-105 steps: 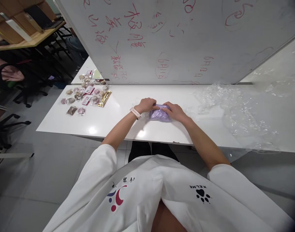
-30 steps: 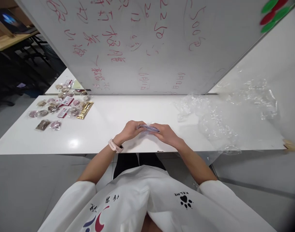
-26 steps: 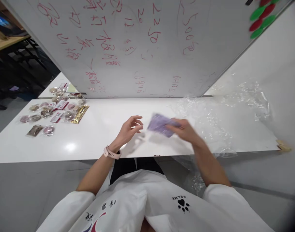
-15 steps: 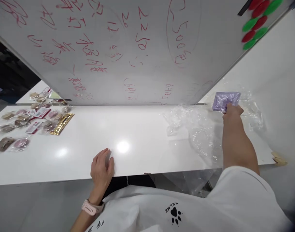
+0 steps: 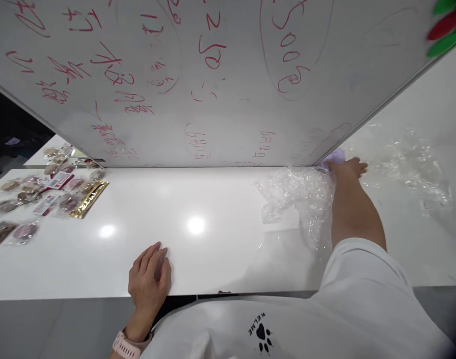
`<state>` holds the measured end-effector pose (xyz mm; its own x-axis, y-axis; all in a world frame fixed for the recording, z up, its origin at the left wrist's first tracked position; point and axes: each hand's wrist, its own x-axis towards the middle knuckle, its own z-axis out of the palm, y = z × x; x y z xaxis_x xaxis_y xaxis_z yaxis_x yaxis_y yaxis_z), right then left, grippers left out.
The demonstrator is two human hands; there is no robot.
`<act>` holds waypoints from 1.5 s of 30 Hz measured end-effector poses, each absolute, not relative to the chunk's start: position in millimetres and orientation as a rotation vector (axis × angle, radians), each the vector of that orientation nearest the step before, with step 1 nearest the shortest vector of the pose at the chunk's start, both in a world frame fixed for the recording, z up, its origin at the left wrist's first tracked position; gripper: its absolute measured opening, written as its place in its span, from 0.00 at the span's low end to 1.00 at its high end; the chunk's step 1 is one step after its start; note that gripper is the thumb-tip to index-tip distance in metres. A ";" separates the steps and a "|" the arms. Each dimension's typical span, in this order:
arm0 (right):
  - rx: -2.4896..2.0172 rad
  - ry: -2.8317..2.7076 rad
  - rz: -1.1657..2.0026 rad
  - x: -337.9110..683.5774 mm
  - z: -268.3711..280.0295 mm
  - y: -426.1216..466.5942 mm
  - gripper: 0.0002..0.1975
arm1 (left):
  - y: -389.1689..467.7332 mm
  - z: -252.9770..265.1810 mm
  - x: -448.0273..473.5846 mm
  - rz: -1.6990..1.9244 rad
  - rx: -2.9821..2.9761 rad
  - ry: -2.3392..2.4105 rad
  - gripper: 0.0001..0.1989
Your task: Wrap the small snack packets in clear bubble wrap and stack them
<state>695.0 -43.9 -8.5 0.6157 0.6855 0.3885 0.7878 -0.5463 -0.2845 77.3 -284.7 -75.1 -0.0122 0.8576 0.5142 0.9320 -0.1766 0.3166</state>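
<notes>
My left hand (image 5: pixel 150 276) rests on the front edge of the white table with its fingers loosely bent and apart, holding nothing. My right hand (image 5: pixel 349 165) reaches far forward beside the lower right corner of the whiteboard (image 5: pixel 228 119). It grips a shiny purple packet (image 5: pixel 336 156), now mostly hidden behind the board and the hand; some of its fingers point off to the right. Crumpled clear plastic wrap (image 5: pixel 306 194) lies on the table just left of my right forearm.
Several wrapped round snacks (image 5: pixel 26 232), red-and-white labels (image 5: pixel 46 204) and a gold sachet (image 5: pixel 89 199) lie at the table's left. More clear plastic (image 5: pixel 414 159) spreads at the right. The whiteboard stands upright along the table's back, with red and green magnets (image 5: pixel 446 27) at its upper right.
My right hand has moved slightly left with the purple packet, which has slipped partly behind the whiteboard. My left hand stays at the table edge. The whole view has shifted.
</notes>
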 end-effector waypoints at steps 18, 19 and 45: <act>-1.655 -1.614 0.484 468.9 65.7 -135.7 0.11 | -284.5 -60.9 76.4 -1.188 -2.287 -2.206 0.11; -1.445 -1.596 0.619 451.5 77.8 -141.1 0.13 | -281.9 -54.7 74.8 -1.303 -2.342 -2.289 0.12; -1.344 -1.332 0.702 343.7 95.6 -271.5 0.15 | -224.4 149.7 -32.8 -1.449 -2.809 -2.101 0.10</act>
